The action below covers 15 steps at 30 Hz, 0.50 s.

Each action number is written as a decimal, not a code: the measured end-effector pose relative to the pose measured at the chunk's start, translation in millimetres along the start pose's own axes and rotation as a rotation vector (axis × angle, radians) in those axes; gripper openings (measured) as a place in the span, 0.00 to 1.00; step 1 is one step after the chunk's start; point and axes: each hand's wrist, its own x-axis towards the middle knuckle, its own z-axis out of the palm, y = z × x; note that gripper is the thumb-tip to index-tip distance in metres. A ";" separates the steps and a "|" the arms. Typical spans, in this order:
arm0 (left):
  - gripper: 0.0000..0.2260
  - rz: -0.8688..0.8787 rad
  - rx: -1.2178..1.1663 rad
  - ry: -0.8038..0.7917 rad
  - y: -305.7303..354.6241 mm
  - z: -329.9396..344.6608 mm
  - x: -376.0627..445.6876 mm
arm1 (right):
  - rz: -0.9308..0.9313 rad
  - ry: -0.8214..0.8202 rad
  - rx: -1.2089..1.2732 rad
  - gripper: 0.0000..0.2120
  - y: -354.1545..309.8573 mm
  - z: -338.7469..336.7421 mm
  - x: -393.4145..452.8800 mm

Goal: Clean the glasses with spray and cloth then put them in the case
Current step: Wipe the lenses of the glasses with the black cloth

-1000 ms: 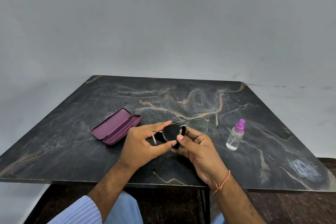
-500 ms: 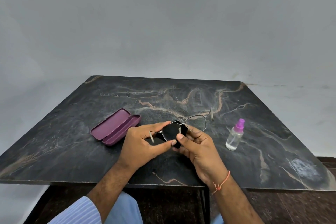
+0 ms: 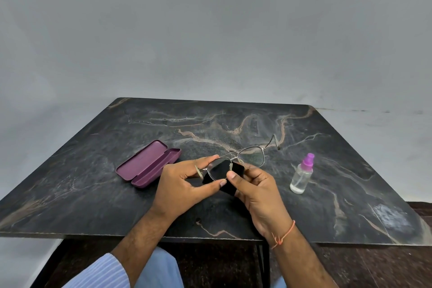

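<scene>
step: wiping, judged from the grip; the lens on the person's left side is being rubbed with the cloth, and the spraying looks done
glasses [image 3: 236, 161]: held above the dark marble table [image 3: 93, 194], arms unfolded, one arm pointing away toward the far right
left hand [image 3: 184, 184]: pinching the frame's outer corner between thumb and forefinger
right hand [image 3: 254, 187]: pinching the black cloth [image 3: 224, 174] around that lens, thumb on top, fingers under
other lens: uncovered, clear; whether it is clean cannot be told
spray bottle [image 3: 301, 174]: upright on the table, right of the hands, well apart
case [image 3: 149, 162]: purple, open, lying left of the hands
next: shift the cloth to the bare lens with light pressure, then fold both arms before placing in the case
</scene>
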 end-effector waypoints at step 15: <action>0.26 0.011 0.022 0.016 4.0 -0.6 -1.6 | 0.083 -0.071 0.038 0.19 -4.7 1.5 0.9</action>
